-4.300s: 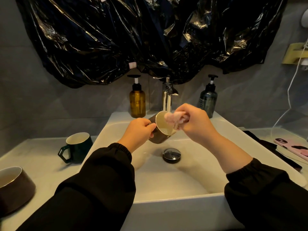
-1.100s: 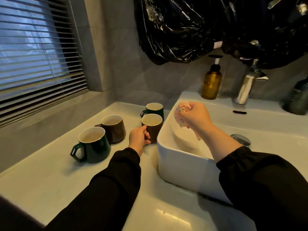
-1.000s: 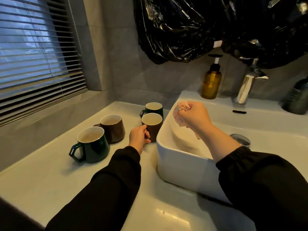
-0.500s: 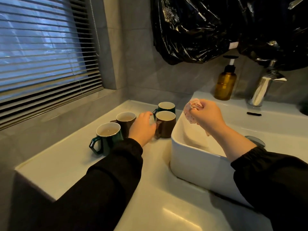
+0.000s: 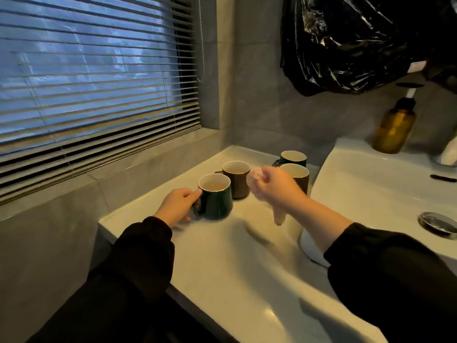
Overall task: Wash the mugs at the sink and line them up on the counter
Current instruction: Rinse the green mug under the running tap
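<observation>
Several mugs stand on the white counter (image 5: 222, 263) left of the sink (image 5: 371, 184). Nearest is a dark green mug (image 5: 217, 201); my left hand (image 5: 176, 206) grips its handle. Behind it is a brown mug (image 5: 237, 179). Further right stand another brown mug (image 5: 296, 177) and, behind that, a second green mug (image 5: 293, 157). My right hand (image 5: 274, 188) holds a pink cloth (image 5: 256, 174) above the counter, in front of the right brown mug; a tail of the cloth hangs below the wrist.
An amber pump bottle (image 5: 394, 127) stands on the sink's back ledge. The drain plug (image 5: 437, 224) is at the right edge. A black plastic sheet (image 5: 358, 43) hangs on the wall. A window with blinds (image 5: 94, 78) runs along the left above a grey ledge.
My left hand left the brown mug set down by the sink and moved left to the near green mug's handle. My right hand carried the cloth from over the sink to above the counter.
</observation>
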Demonstrator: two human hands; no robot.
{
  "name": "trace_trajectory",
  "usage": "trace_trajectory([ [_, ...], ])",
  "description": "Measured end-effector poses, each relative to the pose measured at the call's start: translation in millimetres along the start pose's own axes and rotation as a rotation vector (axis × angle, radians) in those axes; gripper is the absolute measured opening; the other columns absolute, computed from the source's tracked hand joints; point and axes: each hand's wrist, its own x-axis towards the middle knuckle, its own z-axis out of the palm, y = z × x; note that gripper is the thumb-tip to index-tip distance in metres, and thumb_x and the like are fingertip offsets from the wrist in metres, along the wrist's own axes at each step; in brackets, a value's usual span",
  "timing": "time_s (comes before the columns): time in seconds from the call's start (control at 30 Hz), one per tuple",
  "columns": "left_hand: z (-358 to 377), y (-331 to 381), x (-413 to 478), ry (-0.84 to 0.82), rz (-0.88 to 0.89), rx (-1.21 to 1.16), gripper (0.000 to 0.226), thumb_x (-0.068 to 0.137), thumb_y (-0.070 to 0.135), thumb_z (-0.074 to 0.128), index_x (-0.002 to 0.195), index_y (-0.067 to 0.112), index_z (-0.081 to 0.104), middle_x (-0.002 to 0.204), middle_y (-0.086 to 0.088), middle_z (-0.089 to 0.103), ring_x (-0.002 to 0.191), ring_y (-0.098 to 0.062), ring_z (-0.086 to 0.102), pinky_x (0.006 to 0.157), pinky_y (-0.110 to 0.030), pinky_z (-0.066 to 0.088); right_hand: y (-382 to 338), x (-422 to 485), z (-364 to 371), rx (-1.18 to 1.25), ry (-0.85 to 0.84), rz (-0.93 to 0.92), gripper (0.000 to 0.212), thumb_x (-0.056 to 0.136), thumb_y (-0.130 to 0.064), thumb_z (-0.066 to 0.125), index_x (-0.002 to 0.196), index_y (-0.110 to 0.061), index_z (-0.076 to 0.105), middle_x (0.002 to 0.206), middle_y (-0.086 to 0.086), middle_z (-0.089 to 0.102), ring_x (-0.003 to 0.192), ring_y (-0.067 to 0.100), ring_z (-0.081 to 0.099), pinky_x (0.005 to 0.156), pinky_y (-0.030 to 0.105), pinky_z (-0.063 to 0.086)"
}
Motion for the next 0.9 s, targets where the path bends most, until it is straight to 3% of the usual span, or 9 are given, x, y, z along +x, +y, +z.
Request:
trace_trajectory([
  [0.1,-0.3,1.2,0.8,-0.086,-0.029,-0.141,0.033,0.097,0.033,0.048,0.076,0.012,0.062,0.079,-0.006,0.062,0.074,-0.018,0.055,0.057,-0.027,0.048,19.6,0.1,24.9,-0.166,-0.12,0.097,0.022,0.099,-0.031,0.043,0.088,-0.018,0.057,0.094,0.005,0.065,0.088,0.023,0.061,0.081,0.038,0.053],
  [0.17,1.8,4.3,0.0,-0.111,-0.069,-0.215,0.035,0.099,0.03,0.047,0.072,0.011,0.059,0.079,-0.006,0.062,0.075,-0.017,0.054,0.058,-0.025,0.048,30.1,0.5,33.3,-0.37,-0.301,0.13,0.026,0.099,-0.03,0.043,0.111,-0.014,0.06,0.114,0.009,0.063,0.104,0.026,0.059,0.092,0.039,0.049],
  [0.23,4.7,6.3,-1.7,-0.139,-0.138,-0.303,0.034,0.099,0.029,0.045,0.072,0.012,0.056,0.081,-0.007,0.061,0.075,-0.016,0.054,0.061,-0.024,0.048,34.2,-1.3,36.2,-0.561,-0.442,0.177,0.039,0.096,-0.035,0.048,0.129,-0.015,0.051,0.127,0.011,0.054,0.115,0.029,0.053,0.096,0.037,0.045],
  [0.3,6.3,7.3,-4.7,-0.15,-0.164,-0.338,0.032,0.1,0.029,0.043,0.075,0.014,0.054,0.081,-0.007,0.061,0.074,-0.014,0.053,0.063,-0.024,0.048,31.3,-3.3,33.7,-0.594,-0.465,0.192,0.048,0.093,-0.038,0.051,0.135,-0.016,0.045,0.133,0.011,0.048,0.121,0.03,0.049,0.099,0.037,0.042],
  [0.4,5.0,11.7,-11.4,-0.154,-0.138,-0.367,0.033,0.1,0.029,0.043,0.073,0.015,0.053,0.081,-0.007,0.061,0.074,-0.014,0.053,0.06,-0.023,0.046,14.9,-5.8,17.8,-0.404,-0.366,0.161,0.05,0.097,-0.031,0.05,0.142,-0.014,0.04,0.141,0.009,0.046,0.125,0.025,0.048,0.1,0.033,0.042],
  [0.5,2.9,34.1,-19.1,-0.156,-0.051,-0.37,0.035,0.1,0.028,0.042,0.07,0.013,0.051,0.08,-0.006,0.061,0.075,-0.014,0.054,0.06,-0.023,0.045,-2.0,-5.2,-11.0,-0.116,-0.191,0.184,0.046,0.098,-0.029,0.049,0.141,-0.011,0.043,0.139,0.007,0.051,0.113,0.017,0.056,0.089,0.025,0.046],
  [0.63,14.3,90.6,-24.4,-0.194,0.073,-0.348,0.034,0.1,0.026,0.042,0.069,0.013,0.047,0.074,-0.003,0.061,0.071,-0.011,0.054,0.057,-0.02,0.046,-9.3,-8.2,-64.3,0.066,0.033,0.267,0.038,0.099,-0.023,0.042,0.122,0.005,0.055,0.121,0.021,0.059,0.101,0.029,0.062,0.092,0.045,0.052],
  [0.77,51.2,151.4,-27.3,-0.32,0.19,-0.346,0.034,0.099,0.023,0.043,0.067,0.013,0.045,0.071,-0.005,0.061,0.067,-0.011,0.057,0.055,-0.021,0.048,9.5,-24.3,-127.2,-0.015,0.131,0.365,0.046,0.102,-0.041,0.034,0.132,-0.008,0.047,0.114,0.007,0.055,0.09,0.027,0.065,0.076,0.043,0.058],
  [0.9,111.6,199.6,-35.2,-0.485,0.276,-0.346,0.032,0.099,0.018,0.045,0.068,0.01,0.05,0.072,-0.007,0.064,0.068,-0.013,0.06,0.064,-0.027,0.053,48.7,-55.6,-182.9,0.207,0.099,0.638,0.067,0.096,-0.062,0.027,0.144,-0.016,0.035,0.136,0.012,0.052,0.078,0.029,0.071,0.065,0.036,0.059],
])
